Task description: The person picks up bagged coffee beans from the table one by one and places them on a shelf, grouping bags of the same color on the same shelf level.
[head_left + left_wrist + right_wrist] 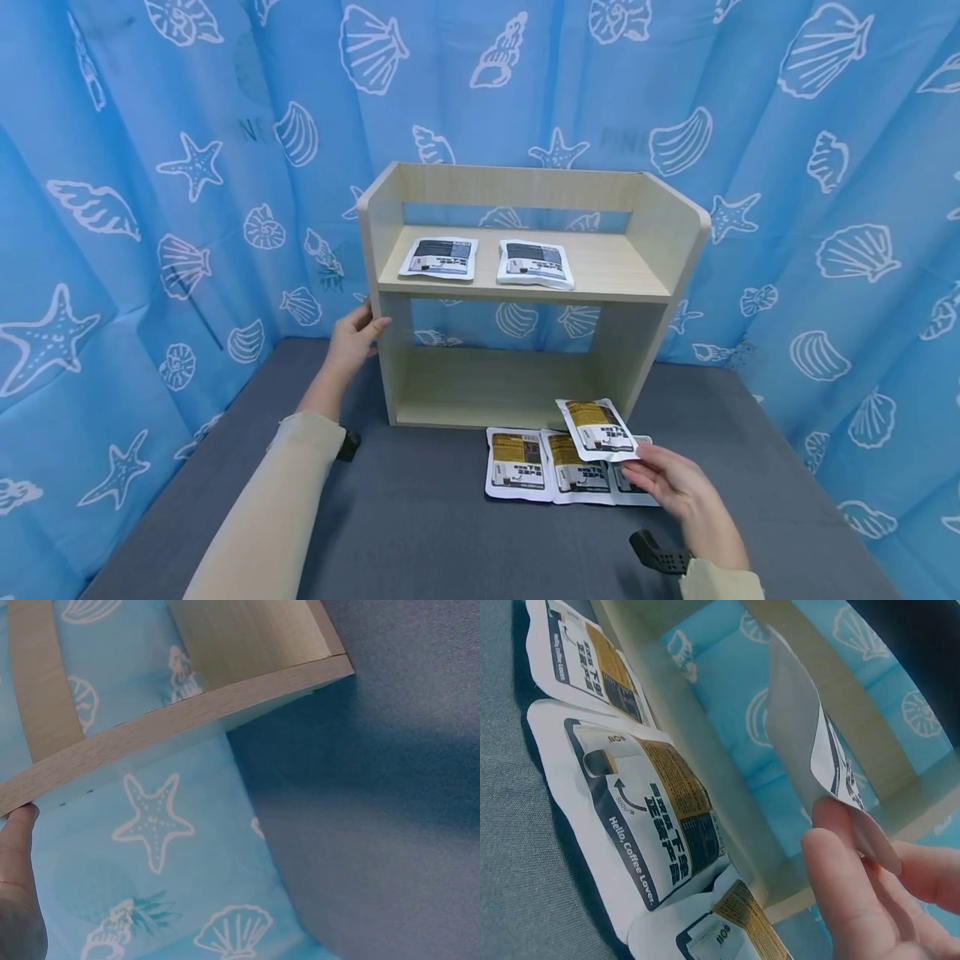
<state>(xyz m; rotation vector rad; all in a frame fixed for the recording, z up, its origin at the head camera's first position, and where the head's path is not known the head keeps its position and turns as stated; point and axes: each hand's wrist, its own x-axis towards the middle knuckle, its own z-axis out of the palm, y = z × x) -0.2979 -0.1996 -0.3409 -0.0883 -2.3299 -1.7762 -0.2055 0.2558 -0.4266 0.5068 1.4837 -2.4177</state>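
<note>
My right hand [678,487] pinches the lower right corner of a white coffee packet [597,429] with a gold-and-white label. In the right wrist view this packet [802,727] is tilted, seen nearly edge-on. Below it, several similar coffee packets [517,462] lie in a row before a pale wooden two-tier shelf [517,293]. My left hand [352,337] rests against the shelf's left side panel, thumb at its front edge. Only the thumb [19,870] shows in the left wrist view; the other fingers are partly hidden behind the panel.
On the upper board lie two packets with dark blue labels, one left [438,258] and one near the middle [534,264]. The shelf stands on a dark grey table [420,517]. A blue curtain [225,158] with shell prints hangs behind and at both sides.
</note>
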